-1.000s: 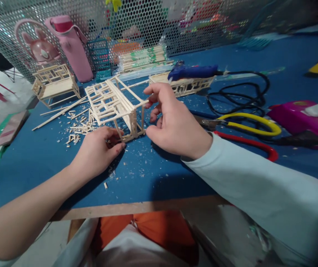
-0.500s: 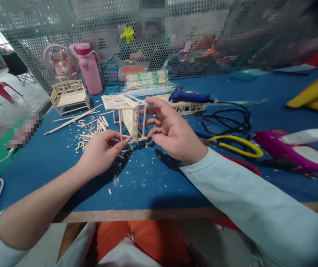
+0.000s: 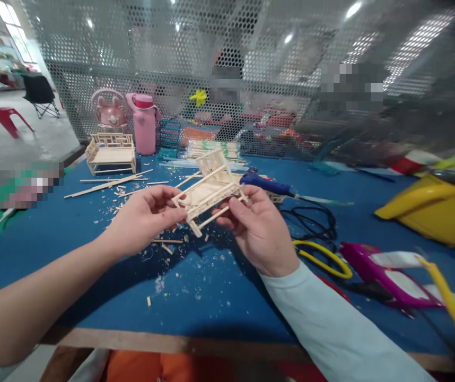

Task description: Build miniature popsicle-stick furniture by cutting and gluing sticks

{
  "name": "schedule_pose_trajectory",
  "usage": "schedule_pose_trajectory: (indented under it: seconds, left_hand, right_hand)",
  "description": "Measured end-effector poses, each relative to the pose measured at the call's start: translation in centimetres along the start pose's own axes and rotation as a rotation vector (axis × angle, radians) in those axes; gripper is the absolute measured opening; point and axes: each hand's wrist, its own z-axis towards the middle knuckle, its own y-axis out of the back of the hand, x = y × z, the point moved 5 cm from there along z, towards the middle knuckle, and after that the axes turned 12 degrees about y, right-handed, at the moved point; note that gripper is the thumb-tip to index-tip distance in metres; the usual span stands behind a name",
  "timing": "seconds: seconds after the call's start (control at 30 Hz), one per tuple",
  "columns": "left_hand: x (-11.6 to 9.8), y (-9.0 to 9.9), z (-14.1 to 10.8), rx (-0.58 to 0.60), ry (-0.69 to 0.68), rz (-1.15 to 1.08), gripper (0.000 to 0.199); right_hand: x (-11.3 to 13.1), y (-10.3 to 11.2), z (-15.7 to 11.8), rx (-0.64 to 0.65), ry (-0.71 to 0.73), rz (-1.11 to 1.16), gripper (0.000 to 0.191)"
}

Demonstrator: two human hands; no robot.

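Note:
A small chair-like model of thin wooden sticks point(image 3: 211, 188) is held tilted above the blue table, its slatted panel pointing up and back. My left hand point(image 3: 142, 220) pinches its left lower corner between thumb and fingers. Around the right end of the model, the fingers of my right hand point(image 3: 257, 223) are closed, the thumb on a stick leg. Stick offcuts and white scraps lie beneath and to the left. At the back left stands a similar wooden bench model point(image 3: 112, 154).
Behind the model lies a blue glue gun point(image 3: 265, 183) with a coiled black cable. Yellow-handled pliers point(image 3: 326, 260), a magenta tool point(image 3: 390, 273) and a yellow dustpan point(image 3: 430, 212) are at right. A pink bottle point(image 3: 145, 127) stands before the perforated metal screen point(image 3: 180, 58).
The stick model has been lifted off the table and tipped over. My right hand, whose fingers were spread beside it, now grips it. The view has tilted upward.

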Motion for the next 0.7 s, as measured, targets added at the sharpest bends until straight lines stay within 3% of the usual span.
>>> schedule_pose_trajectory:
  seconds: [0.13, 0.3, 0.43, 0.6, 0.7]
  left_hand:
    - [0.4, 0.0, -1.0, -0.114, -0.073, -0.056, 0.016]
    - [1.4, -0.2, -2.0, -0.228, -0.074, 0.037, 0.017]
    - [1.6, -0.5, -2.3, -0.224, -0.271, 0.142, 0.017]
    - [1.9, 0.3, -1.5, -0.253, -0.327, 0.213, 0.015]
    - [1.8, 1.1, -1.0, -0.277, -0.320, 0.137, 0.018]
  right_hand:
    - [-0.6, -0.5, -0.7, -0.041, -0.082, 0.100, 0.037]
    - [-1.6, -1.4, -1.7, -0.056, -0.181, 0.207, 0.034]
    - [-2.1, -1.9, -2.1, -0.082, -0.225, 0.233, 0.035]
    - [-1.7, -1.0, -1.5, -0.058, -0.246, 0.050, 0.043]
    - [-0.8, 0.9, -0.5, -0.063, -0.134, -0.204, 0.034]
